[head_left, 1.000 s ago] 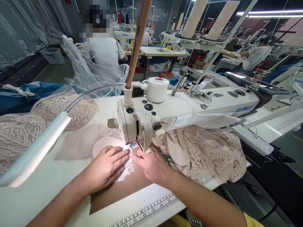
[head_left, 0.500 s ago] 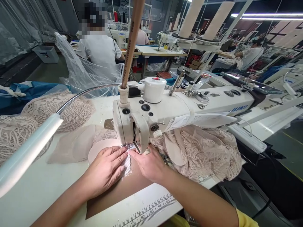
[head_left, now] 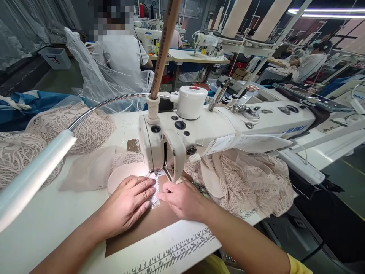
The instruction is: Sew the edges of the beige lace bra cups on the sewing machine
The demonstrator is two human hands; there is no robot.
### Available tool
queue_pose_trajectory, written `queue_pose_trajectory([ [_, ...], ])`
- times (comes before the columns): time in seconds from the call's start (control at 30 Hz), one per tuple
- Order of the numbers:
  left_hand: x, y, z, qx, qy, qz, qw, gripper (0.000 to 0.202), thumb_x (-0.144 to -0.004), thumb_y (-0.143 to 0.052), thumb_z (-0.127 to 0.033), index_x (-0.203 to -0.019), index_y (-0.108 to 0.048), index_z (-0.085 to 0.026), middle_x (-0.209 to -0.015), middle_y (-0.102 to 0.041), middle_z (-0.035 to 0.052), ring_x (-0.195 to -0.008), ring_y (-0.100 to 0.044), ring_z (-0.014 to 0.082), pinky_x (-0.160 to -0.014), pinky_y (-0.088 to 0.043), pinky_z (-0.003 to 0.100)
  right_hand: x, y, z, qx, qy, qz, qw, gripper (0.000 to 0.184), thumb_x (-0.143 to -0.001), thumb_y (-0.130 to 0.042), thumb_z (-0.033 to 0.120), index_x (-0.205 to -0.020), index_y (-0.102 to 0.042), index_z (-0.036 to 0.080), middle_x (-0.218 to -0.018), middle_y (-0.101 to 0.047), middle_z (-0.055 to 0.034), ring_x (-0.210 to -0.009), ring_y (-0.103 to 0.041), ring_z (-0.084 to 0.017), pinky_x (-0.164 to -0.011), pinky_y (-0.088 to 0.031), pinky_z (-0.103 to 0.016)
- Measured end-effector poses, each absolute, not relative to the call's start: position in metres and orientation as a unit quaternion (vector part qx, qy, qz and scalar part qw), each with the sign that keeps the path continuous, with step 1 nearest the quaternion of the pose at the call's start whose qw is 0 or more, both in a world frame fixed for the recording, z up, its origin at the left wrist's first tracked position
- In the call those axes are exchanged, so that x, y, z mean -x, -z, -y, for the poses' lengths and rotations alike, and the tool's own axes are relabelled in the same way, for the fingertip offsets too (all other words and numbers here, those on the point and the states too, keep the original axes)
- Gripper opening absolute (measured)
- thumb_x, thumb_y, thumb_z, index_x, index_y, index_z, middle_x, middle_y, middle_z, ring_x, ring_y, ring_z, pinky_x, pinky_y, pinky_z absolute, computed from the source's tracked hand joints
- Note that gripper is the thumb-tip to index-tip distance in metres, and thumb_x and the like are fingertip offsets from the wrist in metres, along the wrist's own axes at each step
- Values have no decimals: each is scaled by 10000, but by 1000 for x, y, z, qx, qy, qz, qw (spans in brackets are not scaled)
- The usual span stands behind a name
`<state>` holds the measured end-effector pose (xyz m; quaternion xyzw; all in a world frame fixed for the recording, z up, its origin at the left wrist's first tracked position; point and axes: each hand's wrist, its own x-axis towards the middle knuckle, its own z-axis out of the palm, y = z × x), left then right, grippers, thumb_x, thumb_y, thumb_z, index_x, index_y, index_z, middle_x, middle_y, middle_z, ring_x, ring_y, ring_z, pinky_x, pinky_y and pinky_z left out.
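Note:
Under the needle area of a white sewing machine lies brown fabric, with a white lacy strip in clear film on top. My left hand rests flat on the strip and fabric, its fingers stretched side by side towards the presser foot. To the right of the strip, my right hand has its fingers curled in, one fingertip touching the strip's edge. What those fingers hold, if anything, is hidden. A pale pink cup-shaped piece lies beyond my left hand.
Beige lace pieces are heaped at the left, and more lace lies right of the needle. A lit lamp tube reaches in from the left. A printed ruler runs along the table front. A co-worker sits ahead.
My right hand has drawn back slightly from the presser foot, along the strip towards me. More of the strip shows between my hands. The whole view has shifted a little.

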<state>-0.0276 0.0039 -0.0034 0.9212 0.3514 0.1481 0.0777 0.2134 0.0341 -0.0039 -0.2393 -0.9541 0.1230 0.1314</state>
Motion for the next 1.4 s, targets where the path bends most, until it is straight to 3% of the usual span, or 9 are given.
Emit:
queue_pose_trajectory([
  [0.27,26,-1,-3,-891,-168,-402,123,339,-941,-438,-228,-1252,-543,-140,-1237,-587,141,-1081,-515,272,-909,-441,421,-211,4,-29,236,-132,955,120,207,-832,-511,128,-989,-629,194,-799,-505,-13,-677,-343,-143,-609,-221,-283],
  [0.67,24,5,-6,-913,-143,-373,80,357,-934,-457,-223,-1275,-547,-167,-1225,-617,133,-1090,-530,294,-872,-447,437,-208,1,-27,243,-136,954,109,160,-864,-517,183,-986,-621,195,-828,-521,-15,-730,-403,-148,-630,-246,-288],
  [1.1,33,5,-5,-929,-145,-320,115,329,-912,-474,-195,-1216,-595,-226,-1215,-583,119,-1059,-530,255,-888,-439,431,-213,2,-31,218,-122,961,118,197,-815,-533,140,-975,-642,172,-804,-533,-24,-695,-400,-145,-612,-246,-284],
  [1.4,27,2,-4,-928,-143,-325,114,323,-903,-484,-177,-1197,-603,-243,-1175,-599,103,-932,-553,228,-847,-429,407,-216,2,-31,227,-137,953,146,254,-787,-521,123,-1003,-646,169,-811,-582,-34,-696,-439,-150,-612,-281,-281],
])
